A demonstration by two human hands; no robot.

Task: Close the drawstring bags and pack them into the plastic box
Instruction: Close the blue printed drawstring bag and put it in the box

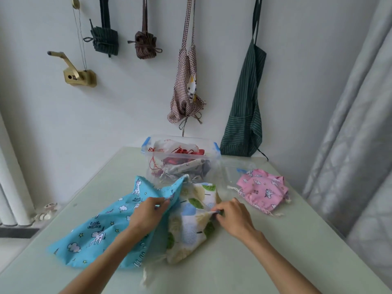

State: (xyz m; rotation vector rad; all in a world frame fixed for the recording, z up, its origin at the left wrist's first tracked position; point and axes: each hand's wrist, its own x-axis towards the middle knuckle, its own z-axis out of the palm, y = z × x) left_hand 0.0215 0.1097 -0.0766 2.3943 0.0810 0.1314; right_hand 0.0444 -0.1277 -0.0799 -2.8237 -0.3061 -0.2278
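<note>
A blue unicorn drawstring bag (99, 228) lies spread on the pale green table (286, 251), left of centre. My left hand (148, 213) pinches its right edge. Beside it lies a white bag with a leaf and house print (191, 225); my right hand (233, 215) pinches its right rim. A pink unicorn bag (264, 189), gathered at its mouth, rests to the right, apart from both hands. Behind the bags stands the clear plastic box (180, 160) with blue clips, lid off, holding several cloth bags, red and grey among them.
A clear lid or plastic sheet (235, 168) lies between the box and the pink bag. Aprons and small pouches hang on the wall behind; a green striped apron (244, 115) reaches the table's back right. A curtain (356, 145) hangs at the right, a radiator (12, 187) at the left.
</note>
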